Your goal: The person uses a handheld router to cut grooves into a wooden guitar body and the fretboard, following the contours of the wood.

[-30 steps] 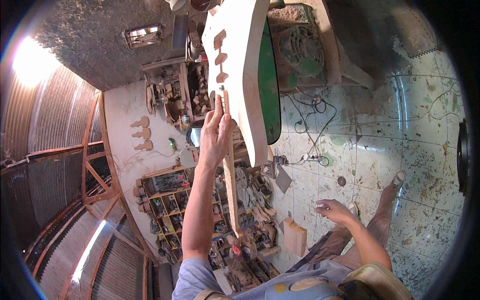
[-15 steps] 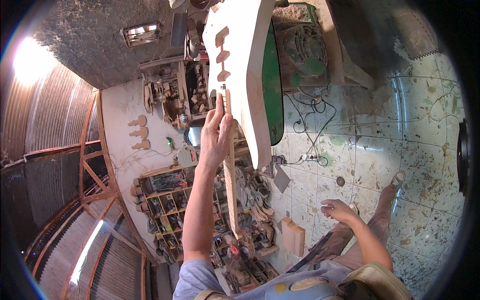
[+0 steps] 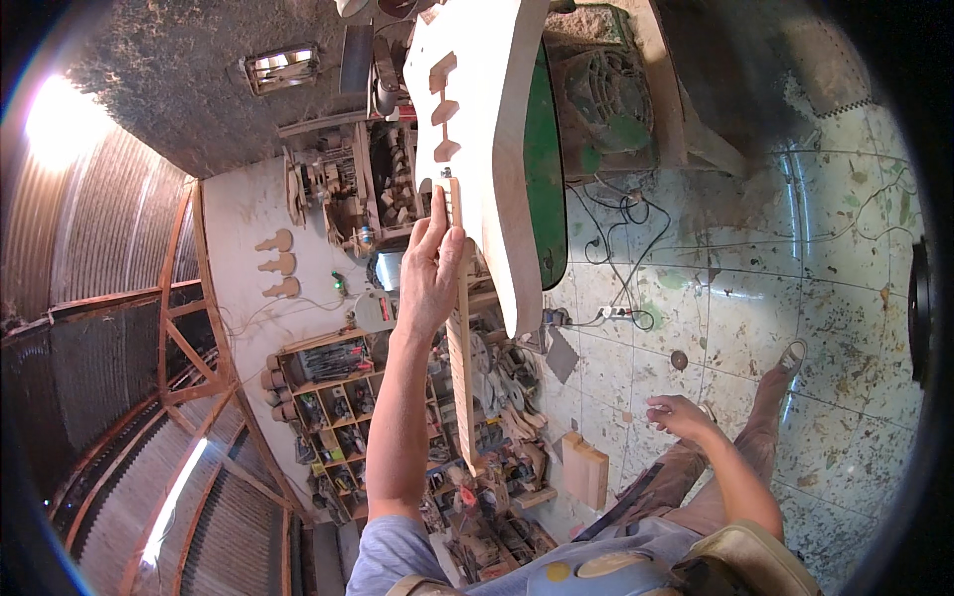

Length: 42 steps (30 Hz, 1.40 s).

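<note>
A pale, unfinished wooden guitar body (image 3: 495, 109) with carved cavities lies at the top centre, over a green surface (image 3: 544, 189). A light wooden neck (image 3: 459, 387) sits at its pocket and extends down toward me. My left hand (image 3: 433, 273) is wrapped round the neck where it meets the body, fingertips pressed near the joint. My right hand (image 3: 676, 417) hangs low at the right over the floor, fingers loosely bent and apart, with nothing visible in it.
A dusty machine (image 3: 606, 99) stands at top right. Cables and a power strip (image 3: 618, 313) lie on the tiled floor (image 3: 845, 298), near a wooden block (image 3: 585, 472). A tool cubby shelf (image 3: 320, 392), a rack of offcuts (image 3: 348, 184) and hanging templates (image 3: 276, 263) are at left.
The guitar body and neck have shifted slightly to the right with my left hand still on the neck. My right hand has moved a little to the right.
</note>
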### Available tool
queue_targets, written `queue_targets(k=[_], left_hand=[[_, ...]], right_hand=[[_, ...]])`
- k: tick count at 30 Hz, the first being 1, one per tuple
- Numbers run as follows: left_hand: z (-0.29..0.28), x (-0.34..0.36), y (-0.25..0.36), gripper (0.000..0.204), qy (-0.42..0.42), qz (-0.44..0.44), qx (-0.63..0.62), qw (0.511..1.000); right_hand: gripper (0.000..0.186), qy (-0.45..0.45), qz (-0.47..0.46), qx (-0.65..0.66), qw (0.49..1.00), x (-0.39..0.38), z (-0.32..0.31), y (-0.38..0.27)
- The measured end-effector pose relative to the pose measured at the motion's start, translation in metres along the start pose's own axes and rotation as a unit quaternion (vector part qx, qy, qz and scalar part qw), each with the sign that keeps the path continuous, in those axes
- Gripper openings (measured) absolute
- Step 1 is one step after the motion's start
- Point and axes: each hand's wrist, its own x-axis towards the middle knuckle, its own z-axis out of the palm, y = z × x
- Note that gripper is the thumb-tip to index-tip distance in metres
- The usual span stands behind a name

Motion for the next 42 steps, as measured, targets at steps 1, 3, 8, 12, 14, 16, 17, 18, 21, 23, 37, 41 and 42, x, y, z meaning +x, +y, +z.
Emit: queue_targets(k=[1, 3, 8, 12, 14, 16, 17, 18, 21, 23, 37, 41, 42], left_hand=[[0.0, 0.0, -0.001, 0.067, 0.004, 0.005, 0.006, 1.0], [0.0, 0.001, 0.0, 0.068, 0.003, 0.005, -0.001, 1.0], [0.0, 0.0, 0.005, 0.07, 0.0, -0.003, -0.009, 1.0], [0.001, 0.0, 0.003, 0.07, 0.002, -0.001, -0.012, 1.0], [0.001, 0.0, 0.001, 0.07, 0.0, -0.003, -0.012, 1.0], [0.0, 0.0, 0.0, 0.07, -0.006, -0.017, -0.01, 1.0], [0.0, 0.0, 0.001, 0.069, -0.009, -0.02, -0.011, 1.0], [0.0, 0.0, 0.003, 0.069, -0.012, -0.022, -0.012, 1.0], [-0.001, 0.0, 0.002, 0.07, -0.014, -0.022, -0.021, 0.999], [-0.001, 0.0, -0.001, 0.071, -0.012, -0.013, -0.026, 0.999], [-0.001, -0.002, 0.002, 0.078, -0.017, -0.019, -0.001, 1.0], [0.001, -0.002, 0.01, 0.077, -0.012, -0.013, -0.018, 1.0], [0.001, -0.002, 0.011, 0.077, -0.012, -0.014, -0.021, 1.0]], right_hand=[[0.05, 0.001, -0.001, -0.003, 1.0, 0.0, -0.001, 0.0], [0.05, 0.005, 0.002, -0.002, 1.0, 0.002, -0.001, 0.004], [0.049, 0.013, 0.001, -0.011, 1.0, 0.01, -0.003, 0.018], [0.048, 0.014, -0.014, -0.023, 1.0, 0.014, -0.005, 0.025], [0.048, 0.013, -0.017, -0.029, 0.999, 0.014, -0.006, 0.024], [0.047, 0.017, -0.013, -0.023, 1.0, 0.012, -0.007, 0.023], [0.047, 0.02, -0.011, -0.019, 1.0, 0.012, -0.007, 0.023], [0.047, 0.02, -0.012, -0.016, 1.0, 0.012, -0.007, 0.024], [0.047, 0.023, -0.013, -0.002, 1.0, 0.013, -0.008, 0.029], [0.047, 0.028, -0.012, 0.016, 0.999, 0.013, -0.008, 0.032], [0.055, 0.048, 0.001, 0.011, 0.999, 0.008, -0.018, 0.032], [0.056, 0.046, -0.004, 0.004, 0.999, 0.006, -0.017, 0.031], [0.056, 0.045, -0.005, 0.002, 0.999, 0.007, -0.018, 0.033]])
